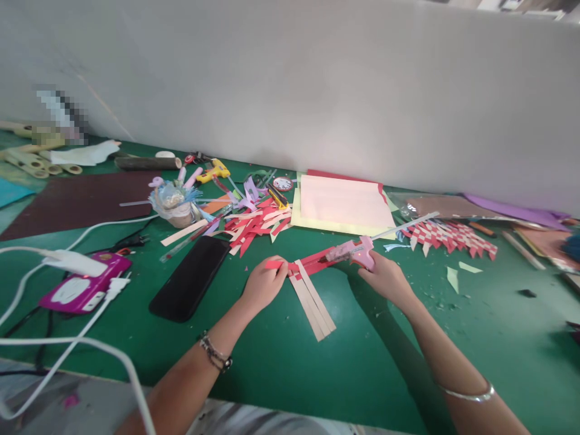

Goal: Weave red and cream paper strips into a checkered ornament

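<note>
My left hand (263, 283) pinches the left end of some red paper strips (317, 262) just above the green table. Pale paper strips (313, 305) hang from the red ones near my fingers, crossing them and slanting down toward me. In my right hand (386, 277) is a pink hot glue gun (360, 252), with a clear glue stick (405, 225) sticking out of its back. The gun's nozzle points left along the red strips; whether it touches them I cannot tell. A woven red-and-pale paper piece (451, 237) lies to the right.
A black phone (190, 279) and a magenta power strip (90, 284) with white cables lie at left. Behind are a pile of cut strips (258, 223), a yellow glue gun (214, 171), a yellow cutter (277, 196) and stacked paper sheets (344, 202). Green paper scraps (453, 279) lie at right.
</note>
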A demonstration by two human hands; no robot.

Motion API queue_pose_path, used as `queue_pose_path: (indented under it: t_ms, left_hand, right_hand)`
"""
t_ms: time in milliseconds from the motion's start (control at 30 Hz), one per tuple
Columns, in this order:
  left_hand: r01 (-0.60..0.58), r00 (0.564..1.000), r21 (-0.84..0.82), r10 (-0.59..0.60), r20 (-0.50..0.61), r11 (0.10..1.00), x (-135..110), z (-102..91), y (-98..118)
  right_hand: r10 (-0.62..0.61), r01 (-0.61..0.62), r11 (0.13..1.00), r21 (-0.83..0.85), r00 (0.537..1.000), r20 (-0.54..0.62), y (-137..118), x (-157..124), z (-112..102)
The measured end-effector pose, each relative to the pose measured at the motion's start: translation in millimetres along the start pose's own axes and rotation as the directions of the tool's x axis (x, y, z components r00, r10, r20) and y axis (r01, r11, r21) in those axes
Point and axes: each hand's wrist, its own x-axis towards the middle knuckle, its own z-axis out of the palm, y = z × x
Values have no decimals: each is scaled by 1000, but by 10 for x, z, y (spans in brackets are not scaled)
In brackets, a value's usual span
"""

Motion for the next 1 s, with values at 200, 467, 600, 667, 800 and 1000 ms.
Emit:
queue_pose_path:
  t_ms: [200, 467, 600, 667, 800, 1000]
  left_hand:
    - [2, 1000, 1, -2, -1, 1000, 2, -6, 8]
    - [-6, 1000, -10, 6, -1, 1000, 7, -1, 1]
    - [-7, 1000, -9, 7, -1, 1000, 6, 0, -4]
    - [-5, 1000, -8, 5, 5, 1000, 7, 0, -6]
    - [-6, 1000, -11, 6, 15, 1000, 9, 2, -10]
    - [7, 1000, -13, -7, 9, 1000, 8, 7, -10]
  right_hand:
    - [19, -19, 999, -30, 1000, -8, 84, 33, -7]
    - [23, -24, 999, -38, 999, -30, 147, 42, -40]
    - [40, -41, 998, -50, 999, -23, 176, 53, -63]
    - [50, -51, 997, -60, 999, -19, 189, 57, -74]
    - [69, -70, 995, -66, 997, -15, 221, 66, -84]
    - [88, -90, 990, -106, 996, -30, 283, 76, -88]
